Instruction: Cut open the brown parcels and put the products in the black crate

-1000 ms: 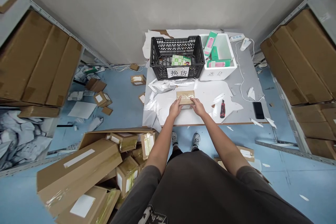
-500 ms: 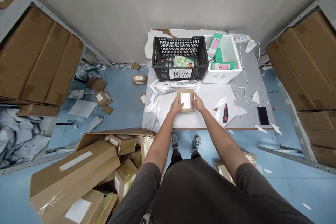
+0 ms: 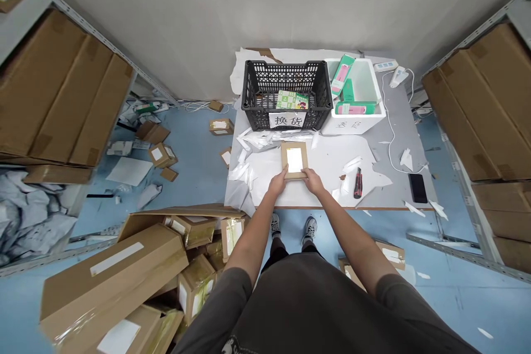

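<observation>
A small flat cardboard box (image 3: 302, 156) with a white label facing up is at the front middle of the table. My left hand (image 3: 277, 181) grips its near left corner, and my right hand (image 3: 313, 181) grips the near right corner. Both thumbs rest along the near edge; the fingers underneath are hidden. White paper (image 3: 332, 149) covers the tabletop around the box. To the right lies a red and black utility knife (image 3: 358, 183).
Behind the box stand a black plastic crate (image 3: 286, 116) holding green-and-white packets and a white foam box (image 3: 352, 126) with green-and-pink boxes. A phone (image 3: 417, 188) lies at the right. A large carton (image 3: 136, 265) of parcels stands at lower left; shelves (image 3: 477, 249) flank both sides.
The cardboard box was turned so that its labelled face is up instead of the taped side. My hands then slid from its sides to its near corners.
</observation>
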A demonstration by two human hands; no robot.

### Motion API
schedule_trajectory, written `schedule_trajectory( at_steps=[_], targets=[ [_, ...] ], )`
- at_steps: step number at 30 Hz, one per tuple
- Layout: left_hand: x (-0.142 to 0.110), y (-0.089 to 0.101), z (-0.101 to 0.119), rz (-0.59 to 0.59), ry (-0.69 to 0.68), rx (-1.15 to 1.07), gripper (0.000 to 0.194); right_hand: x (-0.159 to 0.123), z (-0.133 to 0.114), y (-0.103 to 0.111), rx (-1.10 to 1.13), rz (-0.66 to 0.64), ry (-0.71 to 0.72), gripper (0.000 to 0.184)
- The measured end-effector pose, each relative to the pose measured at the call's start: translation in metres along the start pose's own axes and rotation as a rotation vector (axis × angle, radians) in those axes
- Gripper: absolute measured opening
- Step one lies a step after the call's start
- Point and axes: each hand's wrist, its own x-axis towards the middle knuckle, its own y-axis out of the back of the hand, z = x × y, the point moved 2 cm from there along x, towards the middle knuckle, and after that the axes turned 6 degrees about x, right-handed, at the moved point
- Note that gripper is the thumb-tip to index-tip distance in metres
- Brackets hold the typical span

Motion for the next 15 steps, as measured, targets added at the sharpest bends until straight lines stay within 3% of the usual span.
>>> schedule_trajectory(
  at_steps=[3, 7, 10, 15],
  targets=[
    [-0.01, 0.013, 0.004, 0.036, 0.024, 0.019, 0.07, -0.001, -0.012, 0.015, -0.013, 0.012, 0.057, 0.043],
    [-0.013, 0.042, 0.013, 0.193, 0.08, -0.013, 0.057, 0.015, -0.029, 0.041, 0.006, 0.074, 0.097, 0.038],
    [0.0, 0.059, 0.021, 0.286, 0.117, -0.092, 0.062, 0.043, -0.039, 0.052, 0.071, 0.139, 0.071, 0.046],
    [0.024, 0.068, 0.028, 0.245, -0.036, -0.139, 0.072, 0.072, -0.041, 0.052, 0.178, 0.15, 0.058, 0.052]
  ],
)
